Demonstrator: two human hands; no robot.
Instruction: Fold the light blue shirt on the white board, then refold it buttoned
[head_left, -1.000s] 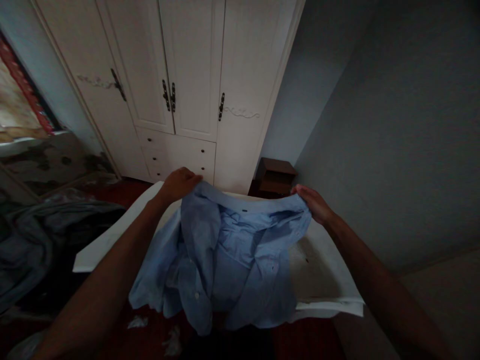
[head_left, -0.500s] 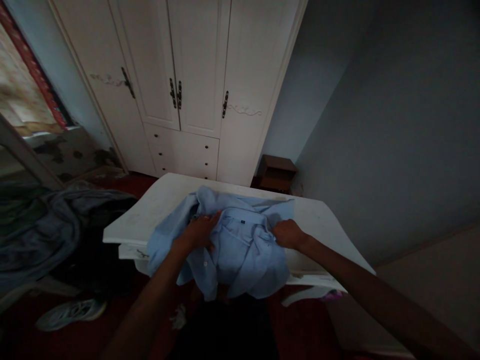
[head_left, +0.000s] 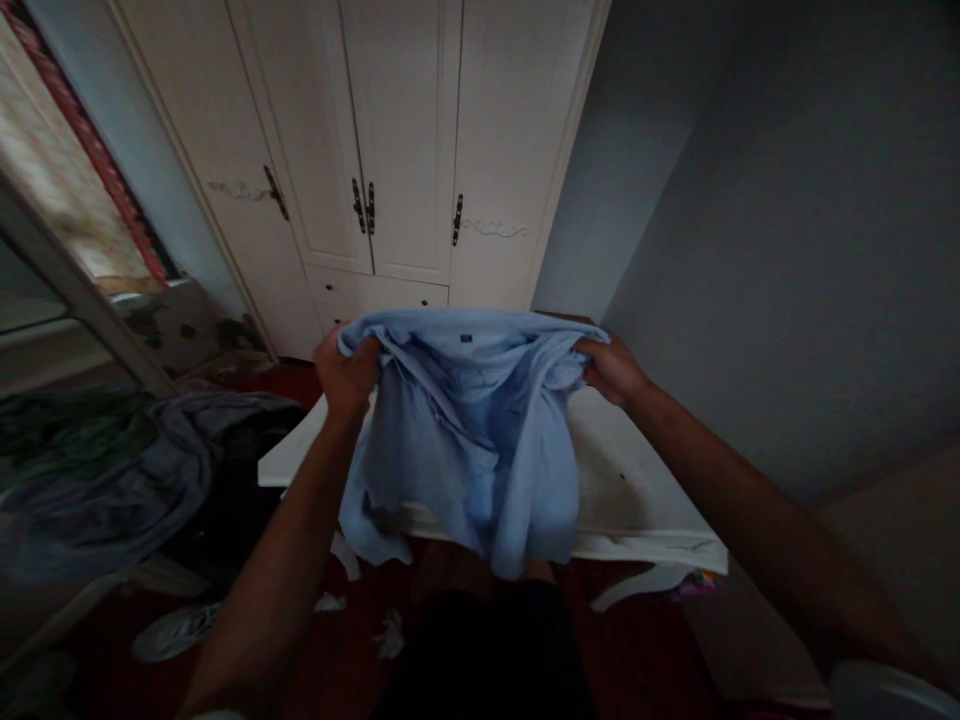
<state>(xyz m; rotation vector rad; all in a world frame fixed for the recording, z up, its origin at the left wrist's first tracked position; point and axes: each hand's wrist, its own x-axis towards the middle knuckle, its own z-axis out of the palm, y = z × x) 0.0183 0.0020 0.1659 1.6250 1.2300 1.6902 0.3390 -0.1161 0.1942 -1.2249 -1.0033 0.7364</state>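
Note:
A light blue button-up shirt [head_left: 465, 430] hangs in the air above a white table [head_left: 637, 500]. My left hand [head_left: 346, 372] is closed on the shirt's upper left edge. My right hand [head_left: 611, 368] is closed on its upper right edge. The top edge is stretched between both hands, and the cloth droops down past the table's near edge.
A white wardrobe [head_left: 397, 150] with dark handles and drawers stands behind the table. A heap of dark clothes [head_left: 127, 470] lies at the left. A shoe [head_left: 176, 630] and paper scraps [head_left: 390, 635] lie on the red floor. A grey wall [head_left: 787, 250] runs along the right.
Half a second ago the shirt lay bunched on the table under both hands. Now both hands have raised it off the table and spread its top edge apart.

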